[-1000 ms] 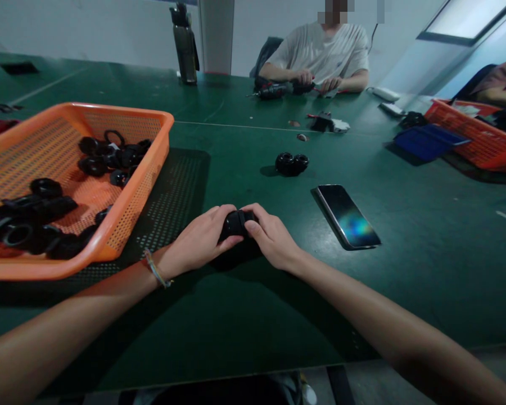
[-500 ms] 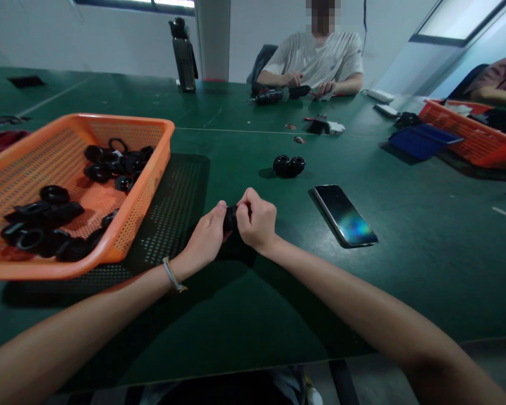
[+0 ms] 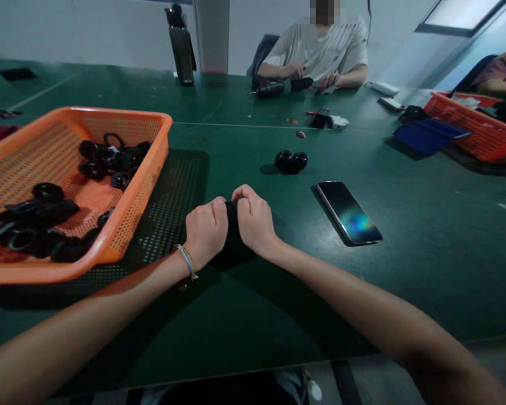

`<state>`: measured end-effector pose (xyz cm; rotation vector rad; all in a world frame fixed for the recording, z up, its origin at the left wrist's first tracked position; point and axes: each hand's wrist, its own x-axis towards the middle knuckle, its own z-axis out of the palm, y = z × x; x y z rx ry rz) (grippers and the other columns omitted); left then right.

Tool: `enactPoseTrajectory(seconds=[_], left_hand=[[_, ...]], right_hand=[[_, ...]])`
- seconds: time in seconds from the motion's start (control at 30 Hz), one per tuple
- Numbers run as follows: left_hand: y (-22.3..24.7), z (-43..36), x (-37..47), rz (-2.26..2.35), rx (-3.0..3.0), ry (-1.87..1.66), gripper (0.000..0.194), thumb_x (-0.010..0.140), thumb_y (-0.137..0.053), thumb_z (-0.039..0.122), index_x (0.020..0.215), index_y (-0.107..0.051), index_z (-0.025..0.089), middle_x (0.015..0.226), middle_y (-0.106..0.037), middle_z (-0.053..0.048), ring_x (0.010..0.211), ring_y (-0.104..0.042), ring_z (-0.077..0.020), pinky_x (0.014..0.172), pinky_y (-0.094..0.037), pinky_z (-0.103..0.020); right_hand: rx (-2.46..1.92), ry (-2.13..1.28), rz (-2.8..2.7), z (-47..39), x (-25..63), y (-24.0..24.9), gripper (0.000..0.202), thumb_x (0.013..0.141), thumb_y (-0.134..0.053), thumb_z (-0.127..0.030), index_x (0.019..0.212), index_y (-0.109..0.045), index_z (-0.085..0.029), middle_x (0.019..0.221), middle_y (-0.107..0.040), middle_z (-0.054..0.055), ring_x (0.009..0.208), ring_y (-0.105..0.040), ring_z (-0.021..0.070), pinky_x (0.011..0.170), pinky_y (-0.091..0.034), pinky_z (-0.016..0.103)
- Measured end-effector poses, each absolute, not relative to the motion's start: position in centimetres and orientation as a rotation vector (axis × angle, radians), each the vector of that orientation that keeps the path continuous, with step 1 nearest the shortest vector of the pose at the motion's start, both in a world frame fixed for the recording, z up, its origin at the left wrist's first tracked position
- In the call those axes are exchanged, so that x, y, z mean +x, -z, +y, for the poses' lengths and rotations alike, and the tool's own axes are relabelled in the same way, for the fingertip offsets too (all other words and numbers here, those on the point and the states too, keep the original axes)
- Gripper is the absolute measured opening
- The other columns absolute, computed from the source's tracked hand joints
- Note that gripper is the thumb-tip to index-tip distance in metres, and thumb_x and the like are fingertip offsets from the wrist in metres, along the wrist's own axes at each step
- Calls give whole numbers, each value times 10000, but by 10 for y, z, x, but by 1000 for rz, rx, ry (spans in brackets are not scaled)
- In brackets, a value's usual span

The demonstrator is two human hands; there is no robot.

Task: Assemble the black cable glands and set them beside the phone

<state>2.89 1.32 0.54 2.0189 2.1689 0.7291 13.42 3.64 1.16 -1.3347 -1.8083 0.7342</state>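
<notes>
Between my two hands is a black plastic part [image 3: 231, 215], mostly covered by my fingers, so its full shape is hidden. My left hand [image 3: 206, 232] is closed round its left end, knuckles up, with a bracelet [image 3: 186, 262] on the wrist. On the other end my right hand [image 3: 255, 220] is closed too, its index finger bent over the top. Both hands are just above the green table [image 3: 244, 315]. Beyond them sits a pair of round black plastic parts [image 3: 291, 162], side by side and touching.
An orange basket [image 3: 109, 247] holding several black plastic parts [image 3: 46, 222] stands at the left. A phone [image 3: 349, 214] lies at the right. Across the table sit a person in a white shirt [image 3: 316, 50], a drill [image 3: 270, 89], a bottle [image 3: 181, 53], a blue tray [image 3: 430, 135] and another orange basket [image 3: 480, 129].
My left hand has rolled over, from thumb along the part to a fist with knuckles up. My right index finger has lifted slightly. The view has shifted a little.
</notes>
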Motion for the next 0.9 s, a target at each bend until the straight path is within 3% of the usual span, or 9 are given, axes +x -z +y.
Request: enactPoseTrajectory(seconds=[0.13, 0.33, 0.47, 0.73, 0.9], left_hand=[[-5, 11, 24, 2104, 2269, -783, 528, 898, -139, 277, 822, -646, 151, 597, -662, -83, 527, -597, -188, 485, -311, -266], [-6, 11, 20, 2040, 2452, -776, 539, 901, -131, 292, 783, -635, 144, 551, -631, -67, 468, -558, -169, 467, -275, -262], [-5, 13, 19, 2008, 2463, -763, 530, 893, -133, 300, 782, -628, 146, 556, -621, -66, 484, -559, -178, 475, -285, -268], [-2, 22, 22, 1793, 1984, -972, 448, 908, -189, 357, 799, -585, 180, 644, -603, -39, 616, -576, -175, 554, -384, -251], [2, 22, 26, 1720, 1691, -1072, 525, 925, -178, 413, 661, -561, 169, 560, -548, -32, 505, -508, -146, 485, -374, -237]], right_hand=[[-1389, -899, -1662, 35, 132, -12, 196, 786, -277, -219, 647, -415, -214, 626, -482, 2, 609, -431, 148, 598, -312, 280], [-1456, -1177, -1516, 39, 132, -2, 220, 800, -304, -233, 636, -449, -206, 624, -484, 0, 584, -424, 136, 547, -316, 263], [-1431, -1195, -1500, 41, 131, 2, 221, 805, -306, -237, 637, -447, -206, 620, -484, 0, 566, -424, 133, 524, -313, 255], [-1229, -658, -1815, 49, 138, 2, 189, 799, -272, -203, 689, -426, -211, 575, -475, -13, 512, -427, 122, 522, -303, 254], [-1061, -275, -1939, 48, 141, 7, 196, 799, -268, -227, 756, -456, -197, 564, -499, -6, 464, -413, 108, 492, -296, 242]])
